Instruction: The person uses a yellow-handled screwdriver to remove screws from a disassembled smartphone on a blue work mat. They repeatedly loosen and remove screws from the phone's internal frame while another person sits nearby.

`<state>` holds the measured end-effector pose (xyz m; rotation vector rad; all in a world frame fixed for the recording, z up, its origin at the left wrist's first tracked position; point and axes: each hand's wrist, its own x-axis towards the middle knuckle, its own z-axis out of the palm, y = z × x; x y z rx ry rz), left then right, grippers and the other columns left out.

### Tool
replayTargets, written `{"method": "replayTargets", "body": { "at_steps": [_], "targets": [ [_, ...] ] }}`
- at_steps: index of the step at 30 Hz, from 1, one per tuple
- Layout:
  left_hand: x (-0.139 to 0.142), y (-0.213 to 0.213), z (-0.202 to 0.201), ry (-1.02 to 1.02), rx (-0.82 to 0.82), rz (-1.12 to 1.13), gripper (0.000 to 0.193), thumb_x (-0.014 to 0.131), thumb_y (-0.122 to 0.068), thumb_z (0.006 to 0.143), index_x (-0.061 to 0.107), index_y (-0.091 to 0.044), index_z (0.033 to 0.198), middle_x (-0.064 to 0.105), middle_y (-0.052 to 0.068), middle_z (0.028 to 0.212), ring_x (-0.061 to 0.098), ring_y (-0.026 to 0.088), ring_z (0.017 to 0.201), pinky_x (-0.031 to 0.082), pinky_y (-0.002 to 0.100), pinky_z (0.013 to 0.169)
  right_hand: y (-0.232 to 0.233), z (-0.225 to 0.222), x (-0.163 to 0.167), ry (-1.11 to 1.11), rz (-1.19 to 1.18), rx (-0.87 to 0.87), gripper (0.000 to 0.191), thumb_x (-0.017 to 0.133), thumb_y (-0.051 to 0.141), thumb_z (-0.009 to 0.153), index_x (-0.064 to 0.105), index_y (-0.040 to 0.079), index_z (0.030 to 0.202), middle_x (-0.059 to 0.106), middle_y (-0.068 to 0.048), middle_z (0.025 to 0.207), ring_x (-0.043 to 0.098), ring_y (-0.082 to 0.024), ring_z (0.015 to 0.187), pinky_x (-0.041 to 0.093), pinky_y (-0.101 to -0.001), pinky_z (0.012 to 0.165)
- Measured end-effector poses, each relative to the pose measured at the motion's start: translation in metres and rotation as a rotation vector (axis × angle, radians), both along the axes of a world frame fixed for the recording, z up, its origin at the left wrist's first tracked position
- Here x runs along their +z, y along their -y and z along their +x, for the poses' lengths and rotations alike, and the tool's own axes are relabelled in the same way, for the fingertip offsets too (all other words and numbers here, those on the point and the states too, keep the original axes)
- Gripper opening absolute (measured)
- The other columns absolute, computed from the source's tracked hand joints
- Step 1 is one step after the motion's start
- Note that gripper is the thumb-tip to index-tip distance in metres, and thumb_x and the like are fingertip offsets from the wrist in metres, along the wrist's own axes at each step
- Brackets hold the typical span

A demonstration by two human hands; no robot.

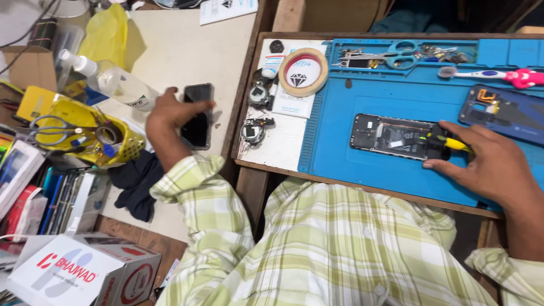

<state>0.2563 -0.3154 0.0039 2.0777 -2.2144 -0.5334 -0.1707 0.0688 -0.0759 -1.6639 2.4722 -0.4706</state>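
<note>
While resting on the blue mat (362, 164), right hand (490, 164) pinching a yellow tool (453, 143) against the opened phone (394, 136); left hand (170, 116), fingers curled, touching a dark phone (198, 127) on the side table (187, 51).

Only 1 view: a head-worn camera looks steeply down over the person's checked shirt (340, 249) at close range. It faces a blue mat (396, 164) on a wooden tray ahead and to the right, and takes in a white side table (187, 51) and its clutter on the left.
</note>
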Motion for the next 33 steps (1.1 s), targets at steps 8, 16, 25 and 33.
{"method": "replayTargets", "body": {
  "at_steps": [8, 16, 25, 33],
  "targets": [
    [0.016, 0.032, 0.03, 0.102, 0.032, 0.109, 0.101, 0.092, -0.053, 0.052, 0.064, 0.007, 0.128, 0.063, 0.03, 0.128, 0.071, 0.039, 0.109, 0.058, 0.042, 0.094, 0.035, 0.044, 0.026, -0.087, 0.076, -0.026, 0.09, 0.088, 0.052, 0.066, 0.067, 0.016, 0.146, 0.071, -0.009, 0.098, 0.068, -0.022, 0.069, 0.056, -0.0347, 0.065],
    [0.012, 0.02, 0.025, 0.111, -0.107, -0.079, 0.101, 0.088, -0.051, 0.057, 0.059, -0.001, 0.14, 0.06, 0.027, 0.132, 0.066, 0.043, 0.117, 0.055, 0.044, 0.099, 0.029, 0.038, 0.018, -0.033, 0.067, -0.039, 0.092, 0.088, 0.053, 0.063, 0.067, 0.017, 0.145, 0.072, -0.011, 0.102, 0.069, -0.024, 0.073, 0.057, -0.0367, 0.067],
    [0.015, 0.071, 0.075, -0.714, 0.043, 0.128, 0.123, 0.048, -0.095, 0.071, 0.031, -0.012, 0.16, 0.055, 0.016, 0.134, 0.054, 0.02, 0.097, 0.048, 0.037, 0.076, 0.068, 0.052, 0.021, -0.049, 0.021, -0.009, 0.091, 0.089, 0.051, 0.064, 0.068, 0.014, 0.144, 0.073, -0.012, 0.103, 0.07, -0.024, 0.076, 0.057, -0.0363, 0.069],
    [0.018, 0.072, 0.08, -0.671, 0.049, 0.181, 0.112, 0.061, -0.079, 0.074, 0.037, -0.008, 0.157, 0.057, 0.016, 0.13, 0.058, 0.023, 0.106, 0.051, 0.039, 0.085, 0.067, 0.06, 0.026, -0.008, 0.0, -0.025, 0.09, 0.088, 0.05, 0.064, 0.068, 0.015, 0.145, 0.072, -0.013, 0.105, 0.069, -0.025, 0.078, 0.057, -0.0385, 0.072]
  ]
}}
